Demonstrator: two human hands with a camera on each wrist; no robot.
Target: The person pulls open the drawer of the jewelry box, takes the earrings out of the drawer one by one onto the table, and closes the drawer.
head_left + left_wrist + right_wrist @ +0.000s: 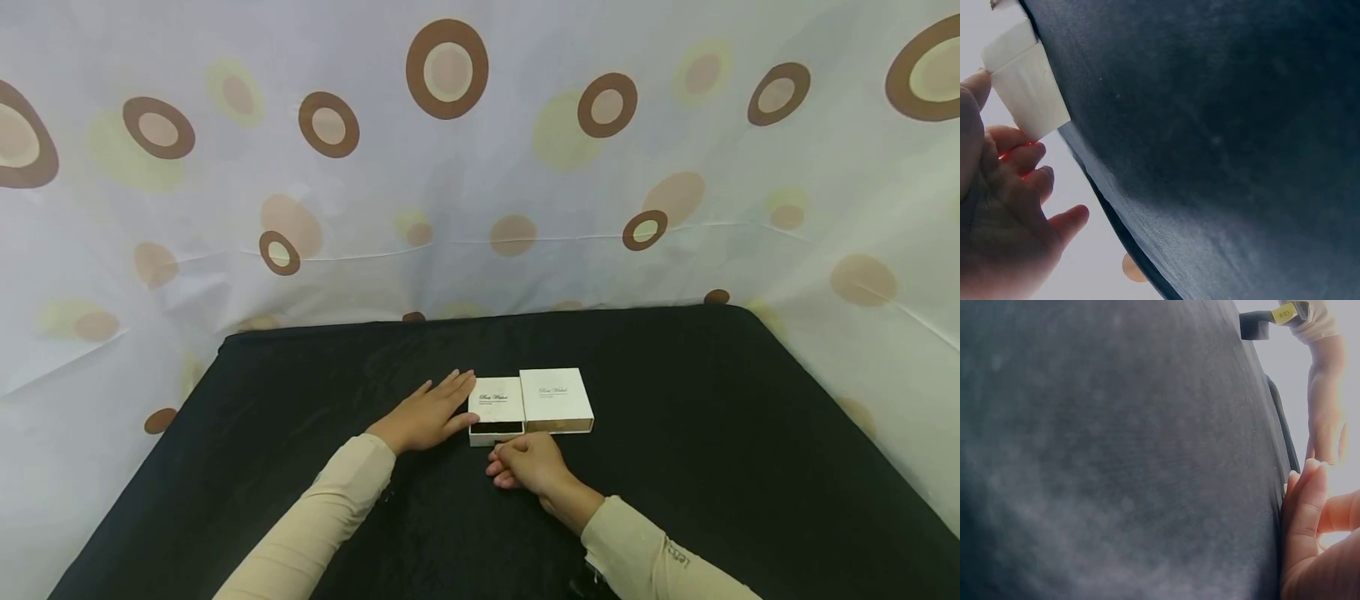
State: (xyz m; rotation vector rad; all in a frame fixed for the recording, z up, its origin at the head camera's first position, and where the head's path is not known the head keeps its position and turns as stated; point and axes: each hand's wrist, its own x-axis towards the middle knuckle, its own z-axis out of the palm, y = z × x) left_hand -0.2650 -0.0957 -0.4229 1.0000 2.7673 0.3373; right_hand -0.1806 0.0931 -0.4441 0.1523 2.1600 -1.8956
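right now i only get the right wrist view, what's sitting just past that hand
Observer: A left white box and a right white box, side by side.
Operator: ok and where are the other hand's fingertips
Observer: The left hand has its fingertips at the outer side of the left white box.
Operator: anything dark on that box
Observer: Yes, a black strip runs across it, near the edge closest to the person.

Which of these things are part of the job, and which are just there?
Part of the job:
left hand, touching the left white box
right hand, at that box's front
right white box, probably, beside it

Just there:
black cloth underneath
patterned curtain behind
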